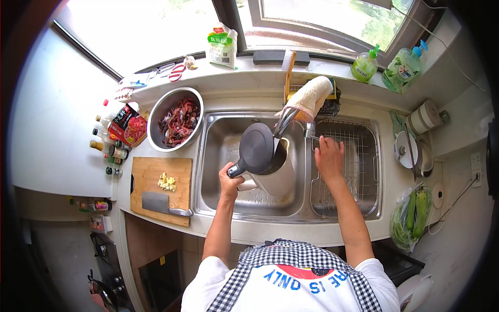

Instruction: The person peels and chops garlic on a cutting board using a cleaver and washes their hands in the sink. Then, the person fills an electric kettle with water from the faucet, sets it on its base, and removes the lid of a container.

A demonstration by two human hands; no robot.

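My left hand (229, 181) is closed round the handle of a white electric kettle (278, 178), which is tilted inside the left sink basin (218, 196). The kettle's black lid (257, 147) stands raised, and the tap spout (285, 124) points into its mouth. Whether water is running I cannot tell. My right hand (329, 159) is over the right basin, fingers stretched out and slightly apart, with fingertips at the tap lever (311, 133). A beige cloth (312, 97) is draped over the top of the tap.
A wire rack (351, 179) sits in the right basin. Left of the sink are a steel bowl of crayfish (152, 129) and a cutting board (176, 205) with a cleaver (156, 202) and chopped pieces (167, 182). Soap bottles (403, 70) line the sill; bagged green vegetables (411, 216) lie right.
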